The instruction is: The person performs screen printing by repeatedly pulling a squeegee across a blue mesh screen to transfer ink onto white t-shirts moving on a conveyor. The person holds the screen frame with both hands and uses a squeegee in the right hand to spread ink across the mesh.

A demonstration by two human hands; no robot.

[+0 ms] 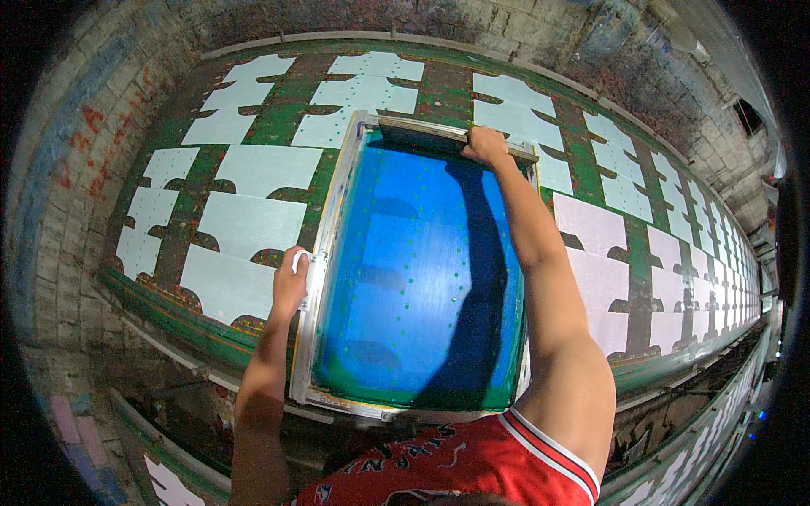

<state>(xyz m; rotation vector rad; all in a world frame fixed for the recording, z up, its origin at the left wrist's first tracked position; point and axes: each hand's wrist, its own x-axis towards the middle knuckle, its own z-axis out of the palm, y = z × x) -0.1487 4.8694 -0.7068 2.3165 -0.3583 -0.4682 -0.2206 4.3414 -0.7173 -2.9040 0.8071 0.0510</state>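
A screen printing frame (305, 350) with a blue mesh (396, 278) lies in front of me on a long table. Small green dots run down the mesh, and dark curved shapes show through it. My left hand (290, 285) is closed around a white handle (314, 274) on the frame's left rail. At the far end of the frame, my right hand (487, 146) is closed on a long bar that looks like a squeegee (422, 128); its blade is in shadow. My right arm reaches over the mesh and casts a dark shadow on it.
Pale cut fabric pieces (245, 278) lie in rows on the green and brown table (451, 93), with pinkish pieces (591, 219) to the right. A block wall (278, 21) runs behind it. Another table with pieces (688, 460) stands at the lower right.
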